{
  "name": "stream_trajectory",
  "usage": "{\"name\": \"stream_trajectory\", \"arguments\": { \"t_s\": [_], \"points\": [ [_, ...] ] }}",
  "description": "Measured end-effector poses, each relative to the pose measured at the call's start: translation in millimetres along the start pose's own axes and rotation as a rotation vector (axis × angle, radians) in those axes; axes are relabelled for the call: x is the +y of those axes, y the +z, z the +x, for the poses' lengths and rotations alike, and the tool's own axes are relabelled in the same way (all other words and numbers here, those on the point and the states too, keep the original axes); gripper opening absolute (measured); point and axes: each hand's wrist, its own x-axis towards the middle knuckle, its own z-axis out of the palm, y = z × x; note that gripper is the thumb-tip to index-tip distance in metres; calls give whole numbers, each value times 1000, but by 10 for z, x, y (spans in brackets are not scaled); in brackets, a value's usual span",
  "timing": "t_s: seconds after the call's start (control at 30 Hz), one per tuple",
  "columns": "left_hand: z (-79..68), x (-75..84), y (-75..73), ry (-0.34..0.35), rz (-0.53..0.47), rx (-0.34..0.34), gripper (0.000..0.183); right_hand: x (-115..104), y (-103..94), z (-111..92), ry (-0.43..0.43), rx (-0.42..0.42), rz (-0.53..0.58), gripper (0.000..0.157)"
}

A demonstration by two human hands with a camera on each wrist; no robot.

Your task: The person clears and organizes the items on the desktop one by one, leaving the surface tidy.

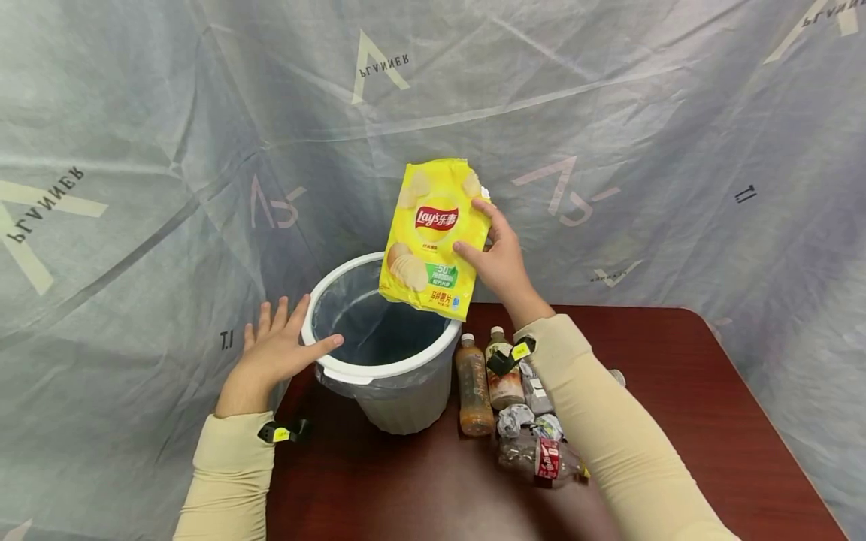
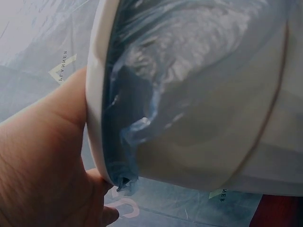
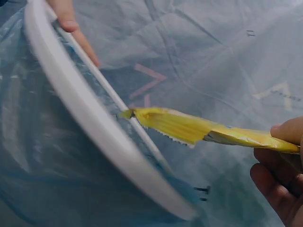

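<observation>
Left hand (image 1: 276,347): fingers spread, gripping nothing, at the lined bin's (image 1: 406,404) rim. Chip bag (image 1: 438,244): over the bin's right side; front facing the wearer, long axis near upright, top leaning right; likely light, limp, slick, best pinched edgewise. Right hand (image 1: 509,263): thumb and fingers pinching its right edge.

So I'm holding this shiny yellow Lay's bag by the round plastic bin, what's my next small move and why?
Perhaps ease your right hand left, bringing the shiny yellow Lay's bag farther over the round plastic bin. In the head view, the bag's lower end overlaps the bin's right side, not its middle, while your left hand touches the left side.
</observation>
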Motion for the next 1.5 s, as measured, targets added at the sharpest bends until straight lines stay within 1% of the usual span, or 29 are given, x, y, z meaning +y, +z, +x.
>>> {"name": "stream_trajectory", "arguments": {
  "t_s": [0.1, 0.27, 0.33, 0.43, 0.57, 0.73, 0.83, 0.93, 1.1, 1.23, 1.37, 1.5],
  "points": [
    [3, 11, 4, 0, 3, 9, 115, 37, 104, -44, 22, -6, -27, 73],
    [13, 12, 14, 1, 4, 9, 115, 61, 245, -126, 52, -11, -152, 74],
    [15, 17, 15, 4, 6, 1, 115, 79, 279, -148, 49, -12, -208, 74],
    [22, 26, 18, 4, 5, -3, 114, 103, 311, -164, 32, -9, -252, 74],
    [32, 20, 23, 5, -1, -6, 115, 148, 325, -176, -6, 2, -339, 70],
    [42, -15, 41, 3, 3, -7, 115, 194, 311, -209, -45, -16, -469, 63],
    [42, -29, 47, 1, 1, -6, 115, 195, 278, -227, -50, -17, -544, 63],
    [34, -38, 44, -2, -3, -6, 115, 190, 222, -243, -55, 0, -601, 64],
    [26, -59, 32, -2, 1, -5, 115, 216, 128, -259, -49, 39, -583, 59],
    [23, -73, 19, -3, 5, -1, 115, 256, 107, -267, -48, 57, -548, 56],
    [19, -85, 17, -4, 3, 2, 115, 269, 131, -279, -104, 38, -557, 55],
    [25, -102, 32, -3, -1, 5, 114, 288, 132, -284, -140, 36, -603, 53]
  ]
}}
